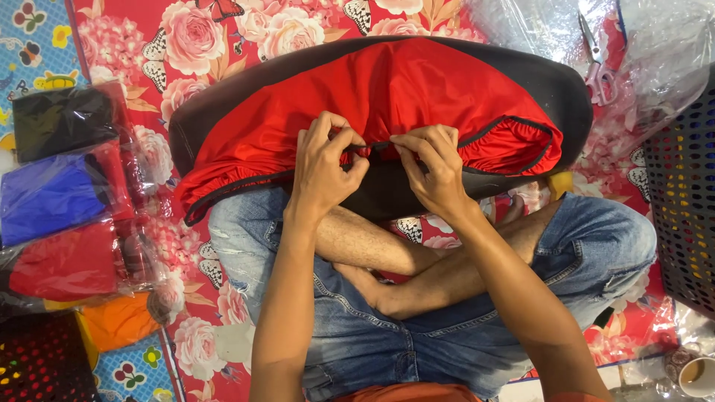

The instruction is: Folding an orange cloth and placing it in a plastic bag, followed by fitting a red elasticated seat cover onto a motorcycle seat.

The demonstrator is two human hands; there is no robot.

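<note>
The left hand (324, 165) was closed, its fingertips pinching the dark elastic hem of a shiny red fabric cover (387, 97); the right hand (436, 167) pinched the same hem just beside it. The cover was stretched over a black oval cushion (555, 89) that rested on the person's crossed legs in blue denim shorts (596, 238). Beneath lay a red floral mat (201, 45). To the left sat clear plastic bags of folded black, blue, red and orange cloth (59, 193). Pink-handled scissors (598, 63) lay at the upper right, near a dark perforated plastic basket (681, 201).
</note>
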